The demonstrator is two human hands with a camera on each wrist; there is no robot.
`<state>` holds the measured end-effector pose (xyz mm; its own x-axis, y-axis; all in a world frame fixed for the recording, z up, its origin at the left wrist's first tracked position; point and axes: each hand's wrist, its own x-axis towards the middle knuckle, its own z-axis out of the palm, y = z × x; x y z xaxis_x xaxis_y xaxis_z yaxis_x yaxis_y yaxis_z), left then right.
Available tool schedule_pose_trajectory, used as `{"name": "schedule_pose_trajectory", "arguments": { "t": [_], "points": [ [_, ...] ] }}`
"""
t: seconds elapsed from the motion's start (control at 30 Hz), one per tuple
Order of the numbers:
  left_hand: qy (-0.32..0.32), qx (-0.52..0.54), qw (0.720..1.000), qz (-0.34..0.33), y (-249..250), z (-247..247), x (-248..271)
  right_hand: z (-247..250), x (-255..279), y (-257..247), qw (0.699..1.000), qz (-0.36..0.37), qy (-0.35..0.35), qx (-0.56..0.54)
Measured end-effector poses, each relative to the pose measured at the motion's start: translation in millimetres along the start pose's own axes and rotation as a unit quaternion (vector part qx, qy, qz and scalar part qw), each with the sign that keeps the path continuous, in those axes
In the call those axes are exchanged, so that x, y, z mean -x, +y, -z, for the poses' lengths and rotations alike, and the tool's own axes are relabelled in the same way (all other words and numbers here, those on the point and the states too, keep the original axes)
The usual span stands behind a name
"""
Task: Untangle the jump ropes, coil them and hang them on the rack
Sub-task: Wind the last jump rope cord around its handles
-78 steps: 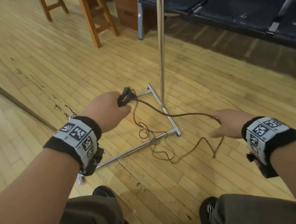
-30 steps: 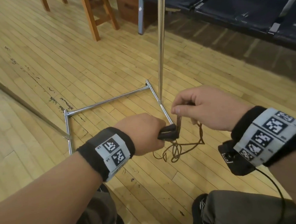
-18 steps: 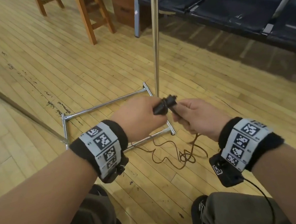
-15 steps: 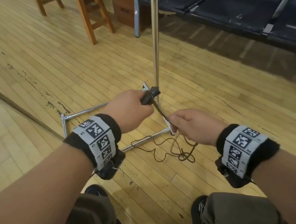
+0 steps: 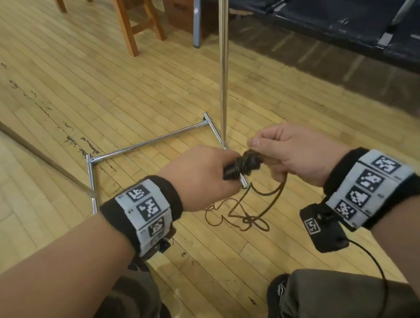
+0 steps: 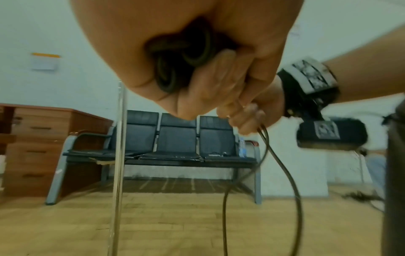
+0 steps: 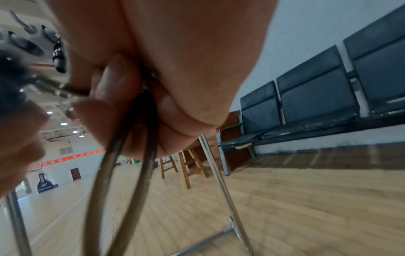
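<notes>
My left hand (image 5: 200, 176) grips the coiled rope (image 5: 244, 166); my right hand (image 5: 292, 153) pinches its strand just right; slack lies on the wooden floor (image 5: 126, 90) near the rack (image 5: 223, 67); a bench (image 5: 318, 9) stands far right.

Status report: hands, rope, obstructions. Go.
Left hand grips coiled jump rope. Right hand pinches its strand. Slack on floor, tangled. Rack ahead, unobstructed.

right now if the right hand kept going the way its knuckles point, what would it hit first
Most likely the left hand: the right hand points leftward at it, with only the wound bundle of rope between them. Depth looks matched, though one view cannot confirm.
</notes>
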<state>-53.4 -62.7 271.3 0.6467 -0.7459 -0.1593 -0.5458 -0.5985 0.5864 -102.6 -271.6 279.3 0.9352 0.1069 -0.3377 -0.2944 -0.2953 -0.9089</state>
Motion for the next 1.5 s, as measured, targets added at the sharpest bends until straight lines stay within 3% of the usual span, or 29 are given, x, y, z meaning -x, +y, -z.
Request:
{"name": "schedule_pose_trajectory", "arguments": {
  "t": [0.17, 0.2, 0.27, 0.3, 0.37, 0.43, 0.53, 0.7, 0.77, 0.87, 0.93, 1.13, 1.2, 1.37, 1.43, 1.5],
  "points": [
    [0.071, 0.062, 0.993, 0.075, -7, 10, -10, -30, -13, 13, 0.997, -0.067, 0.033, -0.035],
    [0.071, 0.051, 0.991, 0.097, -10, 11, -13, -36, -14, 12, 0.997, -0.067, 0.047, 0.007],
    [0.063, -0.002, 0.988, 0.142, -15, 10, -20, -45, -12, 8, 0.979, -0.056, 0.049, 0.191],
    [0.048, -0.040, 0.985, 0.162, -18, 9, -22, -49, -9, 4, 0.953, -0.047, 0.017, 0.299],
    [-0.010, -0.109, 0.976, 0.190, -19, -1, -25, -61, -3, -4, 0.868, -0.040, -0.076, 0.489],
    [-0.091, -0.173, 0.963, 0.185, -15, -19, -26, -73, -2, -14, 0.788, -0.038, -0.128, 0.600],
    [-0.174, -0.236, 0.944, 0.151, -8, -37, -23, -76, -1, -31, 0.737, -0.061, -0.165, 0.653],
    [-0.254, -0.264, 0.925, 0.100, -6, -42, -12, -70, 8, -40, 0.766, 0.031, -0.140, 0.627],
    [-0.276, -0.239, 0.928, 0.069, -4, -41, -7, -64, 7, -34, 0.806, 0.019, -0.138, 0.575],
    [-0.223, -0.174, 0.959, 0.021, -3, -29, -4, -44, 2, -22, 0.906, 0.017, -0.071, 0.418],
    [-0.175, -0.171, 0.969, -0.009, -3, -20, -2, -33, -2, -16, 0.943, 0.002, -0.047, 0.329],
    [-0.058, -0.226, 0.971, -0.059, -7, -4, -3, -28, -8, -5, 0.967, -0.084, -0.128, 0.204],
    [-0.015, -0.239, 0.970, -0.038, -8, -4, -5, -25, -10, -2, 0.972, -0.078, -0.111, 0.191],
    [0.141, -0.270, 0.948, 0.092, -19, -2, -14, -21, -5, 4, 0.982, -0.030, 0.039, 0.184],
    [0.115, -0.154, 0.966, 0.173, -32, 5, -14, -18, -7, 5, 0.980, -0.042, 0.117, 0.153],
    [0.062, 0.088, 0.969, 0.221, -31, 3, -16, -15, -10, 4, 0.970, -0.052, 0.192, 0.139]
  ]
}}
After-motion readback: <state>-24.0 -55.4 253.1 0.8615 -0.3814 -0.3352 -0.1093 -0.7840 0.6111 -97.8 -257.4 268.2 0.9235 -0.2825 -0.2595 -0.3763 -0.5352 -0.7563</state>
